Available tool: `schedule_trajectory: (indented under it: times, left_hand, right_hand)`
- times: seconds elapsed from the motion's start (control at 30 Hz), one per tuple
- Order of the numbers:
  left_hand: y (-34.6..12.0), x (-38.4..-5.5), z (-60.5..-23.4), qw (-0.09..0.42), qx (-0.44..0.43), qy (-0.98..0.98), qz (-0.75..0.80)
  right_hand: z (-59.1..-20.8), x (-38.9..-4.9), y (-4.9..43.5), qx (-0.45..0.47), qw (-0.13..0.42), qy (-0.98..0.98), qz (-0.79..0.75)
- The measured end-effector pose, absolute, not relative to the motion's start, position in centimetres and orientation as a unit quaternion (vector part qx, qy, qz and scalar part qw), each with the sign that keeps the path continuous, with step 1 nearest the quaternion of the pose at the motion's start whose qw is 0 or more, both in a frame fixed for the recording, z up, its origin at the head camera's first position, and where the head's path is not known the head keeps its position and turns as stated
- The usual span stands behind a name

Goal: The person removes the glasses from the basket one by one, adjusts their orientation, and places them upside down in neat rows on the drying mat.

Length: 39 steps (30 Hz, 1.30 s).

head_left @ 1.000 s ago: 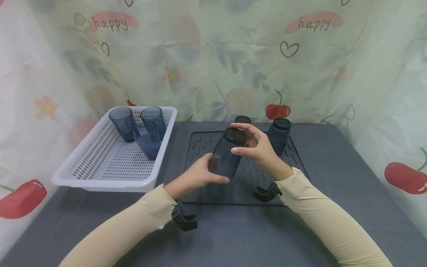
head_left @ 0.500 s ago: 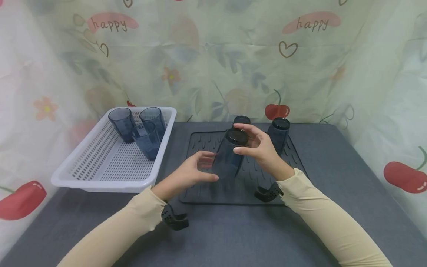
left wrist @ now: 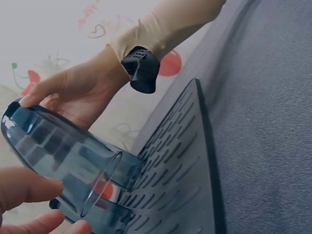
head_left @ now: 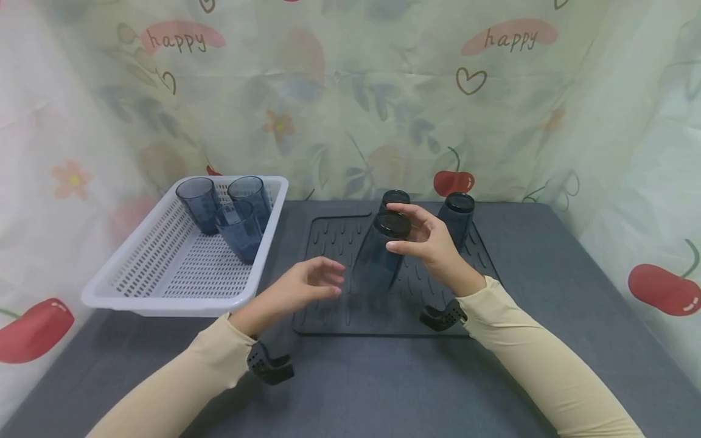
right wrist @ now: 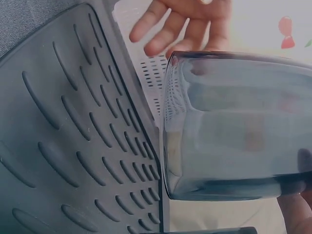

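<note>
My right hand grips a blue tinted drinking glass near its base, thumb on one side and fingers on the other. The glass is upside down and tilted; in the right wrist view its open rim hangs above the ridged drying mat. To its left, my left hand is apart from the glass, fingers loosely bent and holding nothing. Two more upside-down glasses stand on the mat: one at the back, partly hidden, and one at the right.
At the left a white perforated plastic basket holds three blue glasses, mouths up and leaning, the nearest being a glass by the basket's right wall. A dark grey cloth covers the table. Behind hangs a patterned curtain.
My left hand has let go of the glass and moved away to the left and slightly down. The glass in my right hand has shifted slightly to the right.
</note>
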State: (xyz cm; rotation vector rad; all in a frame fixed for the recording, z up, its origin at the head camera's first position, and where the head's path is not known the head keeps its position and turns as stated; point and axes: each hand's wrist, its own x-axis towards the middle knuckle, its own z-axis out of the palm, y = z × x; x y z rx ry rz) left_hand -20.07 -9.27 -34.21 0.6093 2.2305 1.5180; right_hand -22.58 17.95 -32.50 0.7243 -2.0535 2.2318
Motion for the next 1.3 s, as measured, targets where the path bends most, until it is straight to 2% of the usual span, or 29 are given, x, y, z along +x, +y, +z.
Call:
schedule_trajectory:
  times: [0.57,0.97,1.3]
  left_hand:
    - [-8.8,-19.3,-36.0,0.234,0.228,0.793,0.514]
    - [-8.9,-19.1,-36.3,0.240,0.235,0.793,0.509]
    - [-9.0,-19.1,-36.4,0.239,0.237,0.794,0.507]
  right_hand:
    - [-33.0,-23.1,18.1,0.215,0.001,-0.672,0.708]
    - [-33.5,-23.9,17.9,0.198,-0.005,-0.706,0.680]
    - [-32.2,-25.1,16.6,0.192,-0.009,-0.737,0.648]
